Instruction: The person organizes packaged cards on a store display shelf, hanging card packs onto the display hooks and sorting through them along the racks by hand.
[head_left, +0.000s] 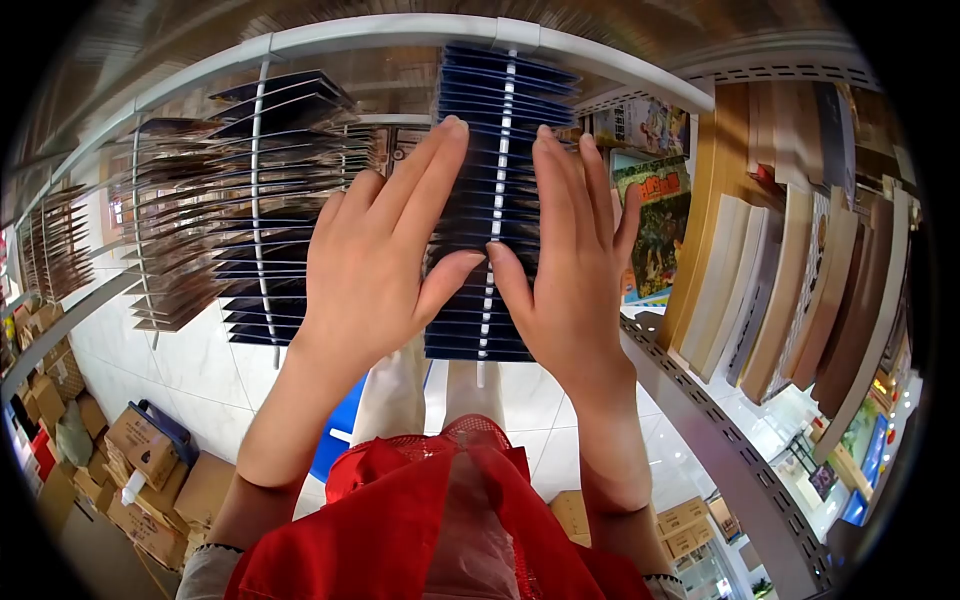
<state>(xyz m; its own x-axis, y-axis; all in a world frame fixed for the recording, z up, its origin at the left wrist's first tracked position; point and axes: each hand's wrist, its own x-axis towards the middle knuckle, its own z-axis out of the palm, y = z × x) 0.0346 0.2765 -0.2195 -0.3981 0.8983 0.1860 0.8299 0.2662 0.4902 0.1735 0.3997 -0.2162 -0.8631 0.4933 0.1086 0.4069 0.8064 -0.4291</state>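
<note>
A row of dark blue flat packets [470, 330] hangs on a white rod [500, 150] in front of me. My left hand [385, 240] lies along the left side of the row, fingers stretched forward and thumb reaching toward the rod. Along the right side rests my right hand [575, 240], its fingers extended and slightly spread. The two thumb tips nearly meet at the rod. Neither hand is closed around a packet.
More packets [290, 210] hang on rods to the left, under a white rail [350, 35]. Books [790, 290] stand at the right beside a perforated metal upright [730, 450]. Cardboard boxes [145, 445] lie on the floor at the lower left. A blue stool [340, 430] is below.
</note>
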